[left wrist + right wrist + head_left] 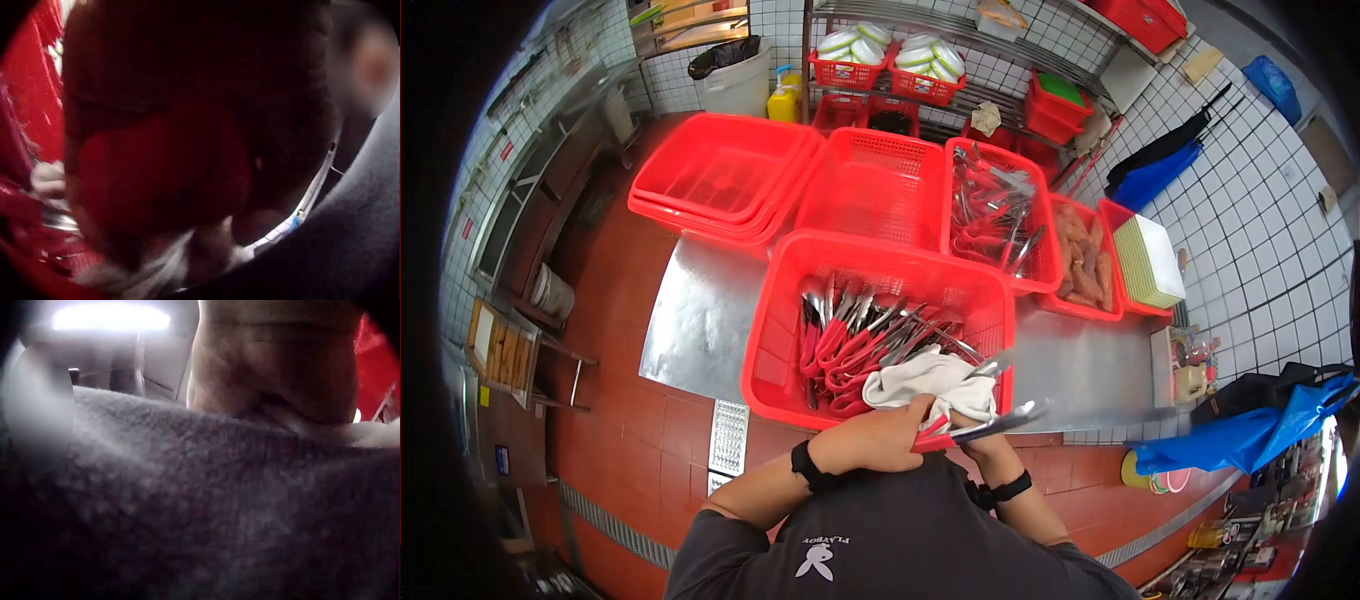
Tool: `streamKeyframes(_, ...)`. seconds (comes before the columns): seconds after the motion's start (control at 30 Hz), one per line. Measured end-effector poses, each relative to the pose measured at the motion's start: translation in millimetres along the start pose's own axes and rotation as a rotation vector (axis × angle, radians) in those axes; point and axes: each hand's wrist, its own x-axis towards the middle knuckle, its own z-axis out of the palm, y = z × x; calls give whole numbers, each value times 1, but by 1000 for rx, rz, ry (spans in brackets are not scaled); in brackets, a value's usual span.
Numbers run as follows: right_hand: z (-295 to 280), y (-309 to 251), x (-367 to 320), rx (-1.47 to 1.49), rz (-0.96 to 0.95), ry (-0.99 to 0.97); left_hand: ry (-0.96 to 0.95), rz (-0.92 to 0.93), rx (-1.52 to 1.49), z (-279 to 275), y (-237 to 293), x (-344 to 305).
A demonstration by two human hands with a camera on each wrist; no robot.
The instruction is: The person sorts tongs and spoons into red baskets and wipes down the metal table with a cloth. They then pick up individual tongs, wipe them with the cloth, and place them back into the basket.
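Head view: left hand (885, 437) grips red-handled tongs (938, 441) at the near rim of a red basket (776, 365) holding more tongs (840, 345), white cloth (925, 383) alongside; right hand (988, 450) partly hidden, grip cannot be told. Left wrist: mostly dark. Right wrist: grey shirt (187, 469) covers the fingers.

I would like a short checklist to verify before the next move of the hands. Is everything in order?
1. Tongs in left hand: ok, gripped at the red handle.
2. Cloth within reach: ok, right at the hands.
3. Right hand grip: cannot tell, mostly hidden behind the tongs.
4. Basket close by: ok, before the person, with other tongs inside.
5. Left wrist view clear: not ok, dark and mostly blocked.
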Motion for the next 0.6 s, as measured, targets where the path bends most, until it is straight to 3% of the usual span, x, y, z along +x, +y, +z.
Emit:
streamKeyframes(0.07,-3,-6,-4,105,23,64,-47,-39,53,-6,11,3)
streamKeyframes(0.1,-8,-9,-2,57,-37,0,-94,-83,101,-7,14,4)
streamKeyframes(0.2,-74,52,2,231,23,104,-107,-92,68,-12,16,2)
streamKeyframes(0.27,-79,66,4,340,89,153,-127,-139,65,-16,14,0)
streamKeyframes(0.43,-80,30,-1,-290,-213,421,-18,-59,90,-19,-9,-17)
streamKeyframes(0.5,-69,7,-4,-235,-258,436,-15,-51,95,-22,-3,-19)
streamKeyframes(0.6,-81,8,-8,-383,-318,399,10,-168,87,-28,10,-24)
